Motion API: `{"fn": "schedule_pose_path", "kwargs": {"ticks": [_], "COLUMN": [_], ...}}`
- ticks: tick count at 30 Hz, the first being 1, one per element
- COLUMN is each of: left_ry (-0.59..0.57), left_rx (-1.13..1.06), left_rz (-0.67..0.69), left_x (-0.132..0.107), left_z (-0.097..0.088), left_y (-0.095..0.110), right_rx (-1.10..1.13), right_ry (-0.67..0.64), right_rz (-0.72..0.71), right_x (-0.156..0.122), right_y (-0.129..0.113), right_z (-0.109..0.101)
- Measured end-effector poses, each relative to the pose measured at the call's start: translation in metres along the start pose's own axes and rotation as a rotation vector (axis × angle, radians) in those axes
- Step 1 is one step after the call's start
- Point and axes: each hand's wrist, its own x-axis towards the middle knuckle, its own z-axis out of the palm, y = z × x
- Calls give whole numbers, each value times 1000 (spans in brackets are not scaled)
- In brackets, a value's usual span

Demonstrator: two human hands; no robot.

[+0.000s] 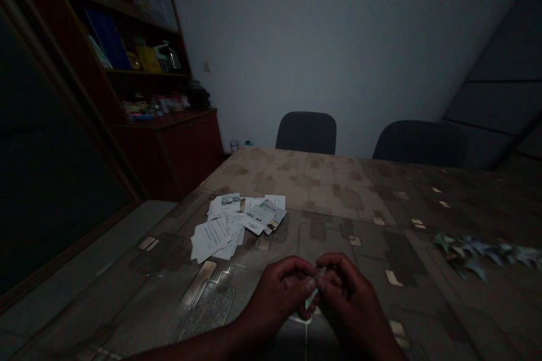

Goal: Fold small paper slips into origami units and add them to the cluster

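Note:
Close together over the near part of the table, my two hands pinch a small folded piece of paper [312, 296]. My left hand [284, 289] has its thumb and fingertips closed on one side of it. On the other side, the thumb and curled fingers of my right hand [345, 292] grip it. Most of the paper is hidden by my fingers; a pale edge shows between them. Beyond my left hand lies a loose pile of printed cards [215, 237], overlapping one another. To the right lies a row of folded paper pieces [478, 251], dim and blurred.
A patterned cover lies over the table [305, 177]. Two dark chairs [307, 132] stand at its far side, before a plain wall. At the left a wooden cabinet [186, 146] holds a blue folder [108, 39] and various small goods. The room is dim.

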Motion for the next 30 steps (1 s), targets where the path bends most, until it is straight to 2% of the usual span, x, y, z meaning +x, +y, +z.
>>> {"fn": "schedule_pose_path", "kwargs": {"ticks": [4, 13, 22, 30], "left_ry": [15, 39, 43, -15], "left_rx": [1, -36, 26, -69], "left_rz": [-2, -15, 8, 5], "left_x": [2, 1, 0, -1], "left_z": [-2, -2, -2, -2], "left_y": [-2, -4, 1, -5], "right_rx": [-14, 111, -38, -104], "right_ry": [7, 38, 113, 136], "right_rz": [7, 40, -12, -35], "right_x": [1, -3, -2, -4], "right_y": [-2, -5, -7, -8], "right_z": [-1, 5, 1, 1]}}
